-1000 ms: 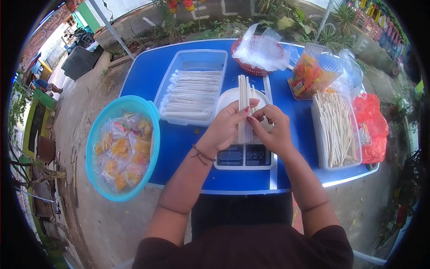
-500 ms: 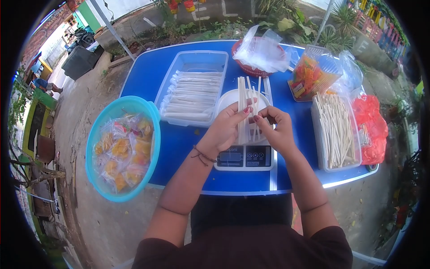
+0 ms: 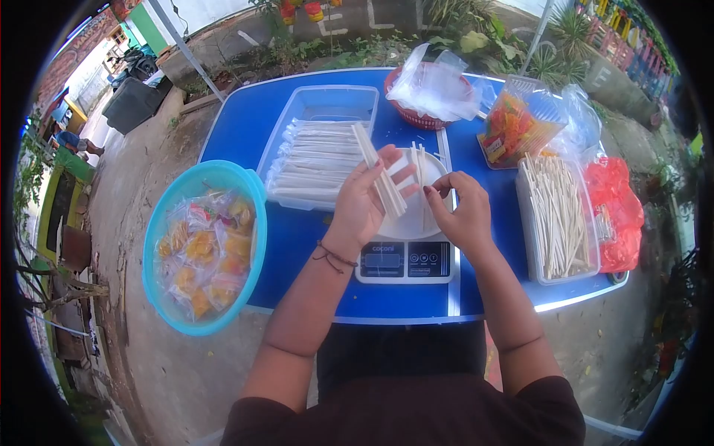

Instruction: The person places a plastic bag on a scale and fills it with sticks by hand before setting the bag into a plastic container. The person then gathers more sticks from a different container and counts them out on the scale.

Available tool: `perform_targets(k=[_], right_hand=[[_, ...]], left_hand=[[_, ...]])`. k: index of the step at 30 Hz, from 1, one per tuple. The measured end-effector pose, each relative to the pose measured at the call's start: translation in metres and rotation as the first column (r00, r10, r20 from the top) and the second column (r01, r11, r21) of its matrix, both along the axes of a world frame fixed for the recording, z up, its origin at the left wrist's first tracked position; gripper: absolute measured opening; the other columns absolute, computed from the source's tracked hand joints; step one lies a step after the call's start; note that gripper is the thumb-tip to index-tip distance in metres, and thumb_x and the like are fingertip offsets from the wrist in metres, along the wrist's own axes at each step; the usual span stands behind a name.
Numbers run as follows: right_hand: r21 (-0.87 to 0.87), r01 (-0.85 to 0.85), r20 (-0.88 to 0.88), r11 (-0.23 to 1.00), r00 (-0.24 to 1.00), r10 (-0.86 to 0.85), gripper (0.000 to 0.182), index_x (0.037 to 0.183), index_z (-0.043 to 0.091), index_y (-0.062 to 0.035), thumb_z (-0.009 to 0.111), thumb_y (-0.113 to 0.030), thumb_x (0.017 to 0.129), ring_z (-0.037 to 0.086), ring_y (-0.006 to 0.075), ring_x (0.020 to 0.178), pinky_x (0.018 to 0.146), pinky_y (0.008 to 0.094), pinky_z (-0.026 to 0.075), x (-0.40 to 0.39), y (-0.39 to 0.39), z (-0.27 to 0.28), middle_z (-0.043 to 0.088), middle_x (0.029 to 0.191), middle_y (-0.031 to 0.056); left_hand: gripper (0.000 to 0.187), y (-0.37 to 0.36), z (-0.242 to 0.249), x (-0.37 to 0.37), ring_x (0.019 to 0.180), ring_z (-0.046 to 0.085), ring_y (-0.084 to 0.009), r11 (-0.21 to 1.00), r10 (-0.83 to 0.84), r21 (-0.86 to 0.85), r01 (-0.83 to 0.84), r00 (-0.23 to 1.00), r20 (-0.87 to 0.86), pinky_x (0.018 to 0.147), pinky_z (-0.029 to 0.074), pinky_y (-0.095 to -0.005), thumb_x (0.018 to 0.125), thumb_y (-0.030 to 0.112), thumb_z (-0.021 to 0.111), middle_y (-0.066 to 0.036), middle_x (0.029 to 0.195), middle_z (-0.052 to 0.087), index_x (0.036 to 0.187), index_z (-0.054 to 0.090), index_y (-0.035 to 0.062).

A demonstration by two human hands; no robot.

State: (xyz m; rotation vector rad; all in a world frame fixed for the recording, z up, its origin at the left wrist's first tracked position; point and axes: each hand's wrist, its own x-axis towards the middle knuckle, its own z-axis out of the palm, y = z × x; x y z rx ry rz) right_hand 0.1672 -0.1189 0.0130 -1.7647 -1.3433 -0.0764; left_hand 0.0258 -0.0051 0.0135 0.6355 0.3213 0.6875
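Observation:
A bundle of pale thin sticks (image 3: 381, 175) lies slanted across the palm of my left hand (image 3: 364, 193), pinned by the thumb while the fingers stretch out. Closed in a pinch, my right hand (image 3: 462, 212) has a few more pale sticks (image 3: 419, 167) at its fingertips, standing nearly upright. Both hands are over a white kitchen scale (image 3: 405, 271) with a round white pan (image 3: 435, 163). To the left of the scale, a clear plastic tray (image 3: 327, 94) holds several plastic-wrapped bundles (image 3: 316, 160) in a stack.
Packets of yellow food fill a turquoise basin (image 3: 151, 275) at left. On the blue table (image 3: 297, 260), a container of loose sticks (image 3: 558, 223) stands right, beside a red plastic bag (image 3: 621, 215). Behind are a red basket (image 3: 424, 119) with clear bags and a tilted orange-filled container (image 3: 513, 123).
My left hand has turned palm up and its bundle has tipped to the left, away from the right hand's sticks. The right hand has shifted slightly.

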Motion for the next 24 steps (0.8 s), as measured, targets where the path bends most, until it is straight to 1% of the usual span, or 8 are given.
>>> perform_targets(k=[2,5,6,9,10,13,17,24], right_hand=[[0.062,-0.059,-0.077,0.996,0.995,0.064,0.009,0.075,0.062,-0.0023,0.068,-0.009,0.076,0.059,0.0267,0.069,0.064,0.0361,0.044,-0.002,0.0,0.002,0.06,0.072,0.0091],[0.123,-0.107,-0.12,0.987,0.985,0.122,0.006,0.076,0.062,-0.0026,0.068,-0.005,0.076,0.058,0.0267,0.069,0.064,0.0366,0.044,-0.006,-0.002,0.009,0.06,0.072,0.0093],[0.137,-0.116,-0.121,0.984,0.984,0.133,0.005,0.075,0.062,-0.0027,0.068,-0.004,0.076,0.058,0.0266,0.069,0.064,0.0366,0.044,-0.007,-0.003,0.01,0.06,0.072,0.0093],[0.162,-0.165,-0.056,0.973,0.983,0.176,0.006,0.075,0.063,-0.0035,0.068,-0.005,0.076,0.058,0.0261,0.069,0.065,0.0361,0.044,-0.009,-0.003,0.011,0.06,0.072,0.0085],[0.172,-0.198,-0.012,0.965,0.979,0.203,0.007,0.075,0.063,-0.0049,0.07,-0.008,0.075,0.057,0.0259,0.069,0.066,0.0363,0.043,-0.01,-0.002,0.008,0.06,0.072,0.0073],[0.063,-0.193,0.008,0.979,0.981,0.193,0.01,0.075,0.063,-0.0058,0.071,-0.011,0.075,0.058,0.0258,0.07,0.067,0.0372,0.041,-0.016,-0.003,0.009,0.06,0.072,0.0062],[0.071,-0.165,-0.024,0.984,0.986,0.167,0.014,0.073,0.06,-0.0052,0.071,-0.012,0.074,0.058,0.0268,0.07,0.067,0.0384,0.04,-0.018,-0.001,-0.001,0.059,0.071,0.0068],[0.045,-0.108,-0.06,0.993,0.992,0.11,0.014,0.072,0.058,-0.0053,0.07,-0.011,0.075,0.056,0.0267,0.069,0.066,0.0383,0.039,-0.016,-0.004,0.001,0.059,0.071,0.0071]], left_hand=[[0.037,-0.001,0.002,0.0,0.123,0.052,-0.0355,0.992,-0.117,-0.043,0.118,0.993,0.03,0.1,0.052,-0.0471,0.103,0.014,0.036,-0.016,0.133,0.047,0.136,0.039,-0.003],[0.038,-0.006,0.003,0.002,0.123,0.052,-0.0345,0.99,-0.139,-0.015,0.139,0.99,-0.026,0.099,0.053,-0.0448,0.103,0.015,0.035,-0.016,0.135,0.046,0.137,0.037,-0.0028],[0.038,-0.007,0.005,0.001,0.12,0.055,-0.0309,0.988,-0.153,0.017,0.154,0.987,-0.045,0.096,0.055,-0.0427,0.104,0.015,0.035,-0.015,0.136,0.047,0.138,0.036,-0.0021],[0.038,-0.008,0.003,0.0,0.117,0.058,-0.0267,0.982,-0.176,0.055,0.181,0.981,-0.082,0.094,0.056,-0.04,0.104,0.015,0.036,-0.014,0.137,0.048,0.138,0.036,-0.0011],[0.038,-0.006,-0.002,0.002,0.112,0.06,-0.0228,0.98,-0.188,0.055,0.193,0.979,-0.076,0.093,0.056,-0.0363,0.104,0.015,0.036,-0.014,0.137,0.049,0.139,0.036,-0.0006],[0.039,-0.011,-0.001,0.003,0.11,0.06,-0.0212,0.964,-0.249,0.069,0.256,0.963,-0.101,0.094,0.055,-0.0342,0.104,0.016,0.037,-0.014,0.138,0.049,0.139,0.036,-0.001],[0.039,-0.017,-0.002,0.006,0.114,0.058,-0.0195,0.96,-0.269,0.054,0.274,0.959,-0.09,0.097,0.053,-0.0332,0.104,0.016,0.038,-0.014,0.137,0.05,0.138,0.038,-0.0015],[0.034,-0.021,0.001,0.006,0.114,0.059,-0.0208,0.962,-0.274,-0.005,0.275,0.957,-0.1,0.097,0.053,-0.0341,0.103,0.014,0.042,-0.015,0.125,0.057,0.133,0.045,-0.0014]])
